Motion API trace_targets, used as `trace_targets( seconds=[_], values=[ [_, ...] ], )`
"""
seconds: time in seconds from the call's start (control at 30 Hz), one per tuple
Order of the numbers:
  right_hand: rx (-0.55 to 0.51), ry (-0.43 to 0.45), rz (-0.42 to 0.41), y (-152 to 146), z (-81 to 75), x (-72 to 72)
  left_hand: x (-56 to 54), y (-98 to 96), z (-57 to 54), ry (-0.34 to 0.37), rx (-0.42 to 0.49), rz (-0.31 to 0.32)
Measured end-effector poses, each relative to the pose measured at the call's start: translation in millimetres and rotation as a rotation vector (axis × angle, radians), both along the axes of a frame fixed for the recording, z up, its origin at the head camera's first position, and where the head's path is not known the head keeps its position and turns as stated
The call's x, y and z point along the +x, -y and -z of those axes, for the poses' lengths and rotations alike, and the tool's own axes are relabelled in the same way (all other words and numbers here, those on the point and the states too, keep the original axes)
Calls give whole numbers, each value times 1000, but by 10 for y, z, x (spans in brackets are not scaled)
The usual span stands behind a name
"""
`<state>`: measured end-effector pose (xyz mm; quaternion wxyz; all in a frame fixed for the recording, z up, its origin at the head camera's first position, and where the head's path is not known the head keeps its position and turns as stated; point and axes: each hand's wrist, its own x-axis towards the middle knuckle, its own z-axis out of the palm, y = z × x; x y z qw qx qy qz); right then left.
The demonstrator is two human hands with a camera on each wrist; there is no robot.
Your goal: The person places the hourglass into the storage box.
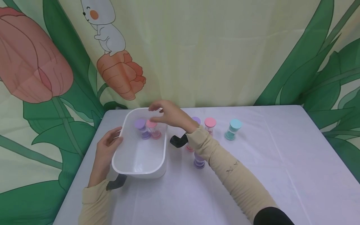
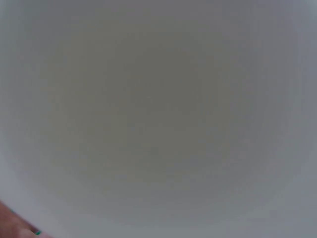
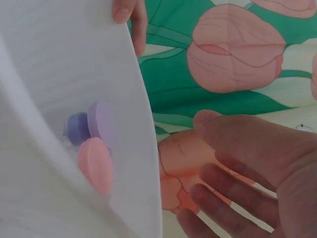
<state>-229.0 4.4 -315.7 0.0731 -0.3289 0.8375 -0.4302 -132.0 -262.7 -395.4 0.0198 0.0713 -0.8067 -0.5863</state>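
**Cream curtain [image 1: 225,62] behind our white-covered desk [image 1: 303,150]**

We look across the desk towards a print of green leaves [image 1: 315,81], a large pink tulip [image 1: 35,59] and a small white cartoon animal [image 1: 111,36] perched on an orange carrot [image 1: 119,73].

Left of the desk's middle stands a white tub [image 1: 135,156], open at the top. Inside, near its far end, we see a purple sand timer [image 1: 142,128] just beside a pink sand timer [image 1: 153,129], both apparently upright.

Our left hand [image 1: 105,152] grips the tub by its left rim, fingers and thumb bent at the edge; the right wrist view shows one fingertip over the rim and another finger outside it. Our left wrist view is mostly a blurred pale surface, with some skin in the lower left corner.

Our right hand [image 1: 172,115] hangs over the tub's far right corner, thumb well apart from the loosely bent fingers, with nothing held between them. We cannot tell whether it touches the rim.

To the right of the tub, more timers stand on the desk: a teal timer [image 1: 232,129] farthest right, a second pink timer [image 1: 210,122] and a second purple timer [image 1: 196,120] beyond our beige sleeve [image 1: 233,168]. Nearer to us, the sleeve partly hides a third purple timer [image 1: 199,163] and a pink base [image 1: 189,148].
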Motion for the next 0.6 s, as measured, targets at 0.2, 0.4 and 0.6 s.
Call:
trace_targets(
  seconds=[0.2, 0.4, 0.6],
  values=[
    [-31, -9, 9, -122, 20, 30, -10, -2, 2, 14, -2, -4],
    [-57, -32, 18, -219, 38, 59, -9, 2, 13, 16, -10, -9],
    [-66, -39, 24, -312, 83, 85, 0, -4, 6, 20, -22, -18]
  ],
)
